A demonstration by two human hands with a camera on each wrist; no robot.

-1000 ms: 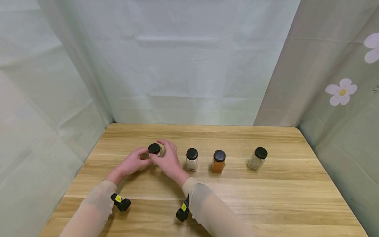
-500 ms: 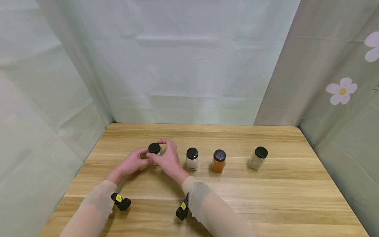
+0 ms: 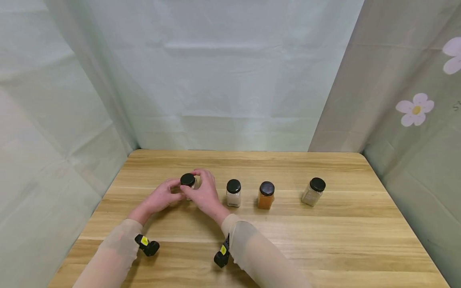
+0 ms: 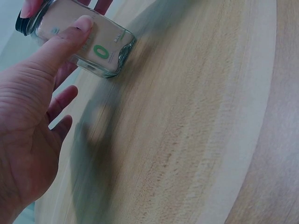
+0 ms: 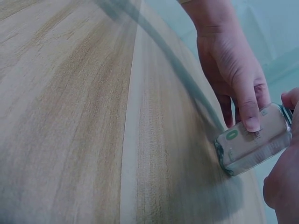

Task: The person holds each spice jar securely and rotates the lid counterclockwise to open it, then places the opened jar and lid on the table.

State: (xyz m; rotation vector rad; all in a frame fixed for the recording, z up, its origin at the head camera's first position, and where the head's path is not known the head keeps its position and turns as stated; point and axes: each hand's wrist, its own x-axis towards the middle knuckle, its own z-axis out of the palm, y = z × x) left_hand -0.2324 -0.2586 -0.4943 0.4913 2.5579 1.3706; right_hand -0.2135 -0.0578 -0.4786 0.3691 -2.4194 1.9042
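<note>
A square glass jar with a black lid (image 3: pixel 187 179) and pale contents stands between my hands on the left part of the table. My left hand (image 3: pixel 162 197) grips its body. In the left wrist view the thumb lies flat over the label of the jar (image 4: pixel 100 49), with fingers behind the glass. My right hand (image 3: pixel 206 197) holds the lid from the right, thumb in front and fingers at the back. The right wrist view shows the jar's base (image 5: pixel 226 156) close to the tabletop, and part of the right hand (image 5: pixel 286 179) at the lid end.
To the right stand three similar black-lidded jars: a white-filled jar (image 3: pixel 233 199), an orange-filled jar (image 3: pixel 265 201) and a pale beige one (image 3: pixel 311 197). The wooden table (image 3: pixel 324 248) has pale curtains (image 3: pixel 223 80) behind and at both sides.
The right thumb shifts slightly left along the lid's front edge and then back. The jar, the left hand and the other jars stay in place.
</note>
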